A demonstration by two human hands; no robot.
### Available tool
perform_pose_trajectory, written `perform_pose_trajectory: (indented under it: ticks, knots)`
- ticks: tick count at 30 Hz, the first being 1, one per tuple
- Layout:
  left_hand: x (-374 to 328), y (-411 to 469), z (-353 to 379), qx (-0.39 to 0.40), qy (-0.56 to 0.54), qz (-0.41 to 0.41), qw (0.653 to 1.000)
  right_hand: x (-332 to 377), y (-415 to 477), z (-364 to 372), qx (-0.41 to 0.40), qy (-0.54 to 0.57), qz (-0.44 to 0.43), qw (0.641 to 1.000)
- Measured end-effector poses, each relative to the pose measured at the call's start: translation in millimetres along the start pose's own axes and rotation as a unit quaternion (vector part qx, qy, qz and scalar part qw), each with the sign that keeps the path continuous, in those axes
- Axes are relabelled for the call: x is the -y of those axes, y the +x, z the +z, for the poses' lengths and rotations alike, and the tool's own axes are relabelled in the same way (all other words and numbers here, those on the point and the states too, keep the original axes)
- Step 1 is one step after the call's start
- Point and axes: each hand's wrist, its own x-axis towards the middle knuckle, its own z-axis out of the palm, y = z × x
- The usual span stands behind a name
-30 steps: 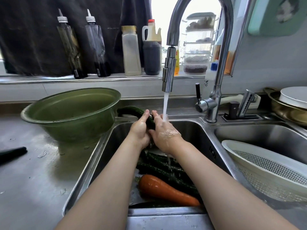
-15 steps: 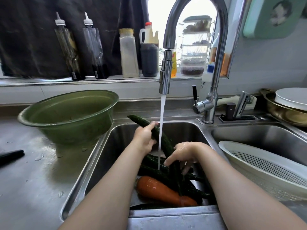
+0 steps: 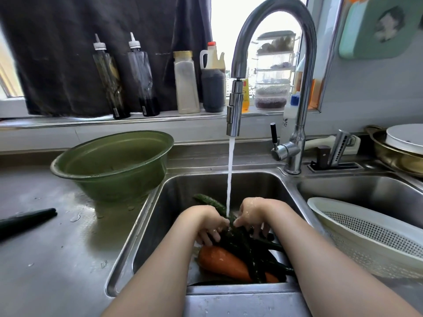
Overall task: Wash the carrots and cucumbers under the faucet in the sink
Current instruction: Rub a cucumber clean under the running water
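The cucumbers (image 3: pixel 242 244) lie piled in the sink (image 3: pixel 180 202), with a carrot (image 3: pixel 219 260) at the front. Under the faucet (image 3: pixel 234 110) stream, the left hand (image 3: pixel 203 221) and right hand (image 3: pixel 254 213) each curl their fingers round cucumbers. A bowl (image 3: pixel 109 165) stands to the left and a colander (image 3: pixel 366 234) to the right.

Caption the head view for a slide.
Left hand grips a dark green cucumber under the running chrome faucet; right hand touches the cucumber pile overlapping an orange carrot in the steel sink.
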Motion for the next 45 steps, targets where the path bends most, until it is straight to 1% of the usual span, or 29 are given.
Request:
perform_pose_trajectory:
  ticks: [3,6,9,12,14,16,19,22,24,29,31,33,36,38,42,45]
  knots:
    - [1,-13,-7,-0.037,0.069,-0.014,0.997,20,-15,-4,-0.016,-0.069,-0.005,0.997]
    - [-4,-21,-16,-0.091,0.123,0.004,0.988,40,-27,-8,-0.018,-0.070,-0.041,0.997]
    - [-6,-41,-28,-0.112,0.155,0.026,0.981,56,-42,-16,-0.026,-0.077,-0.077,0.994]
    - [7,-71,-41,-0.144,0.109,0.056,0.982,75,-53,-22,-0.076,-0.087,-0.116,0.987]
    - [23,-87,-49,-0.179,0.085,0.077,0.977,91,-60,-22,-0.057,-0.096,-0.127,0.986]
    - [40,-104,-59,-0.187,0.081,0.087,0.975,111,-67,-19,-0.029,-0.102,-0.137,0.985]
    - [67,-131,-80,-0.192,0.081,0.084,0.974,154,-79,-11,-0.042,-0.091,-0.197,0.975]
    - [104,-157,-103,-0.230,0.093,0.061,0.967,209,-91,5,-0.046,-0.115,-0.245,0.962]
    - [133,-172,-119,-0.245,0.080,0.035,0.965,245,-94,18,-0.060,-0.134,-0.272,0.951]
    - [215,-195,-157,-0.317,0.101,-0.017,0.943,329,-79,57,-0.098,-0.107,-0.359,0.922]
    - [242,-200,-166,-0.327,0.125,-0.043,0.936,357,-67,72,-0.117,-0.105,-0.371,0.915]
    - [267,-203,-172,-0.333,0.150,-0.088,0.927,378,-54,86,-0.123,-0.099,-0.370,0.915]
    - [304,-199,-179,-0.334,0.178,-0.143,0.915,397,-40,104,-0.107,-0.118,-0.359,0.919]
    - [321,-194,-179,-0.322,0.195,-0.161,0.912,402,-34,112,-0.099,-0.135,-0.362,0.917]
    - [334,-184,-179,-0.365,0.219,-0.142,0.894,402,-23,124,-0.089,-0.140,-0.364,0.917]
    - [331,-181,-182,-0.357,0.218,-0.107,0.902,396,-17,125,-0.110,-0.130,-0.366,0.915]
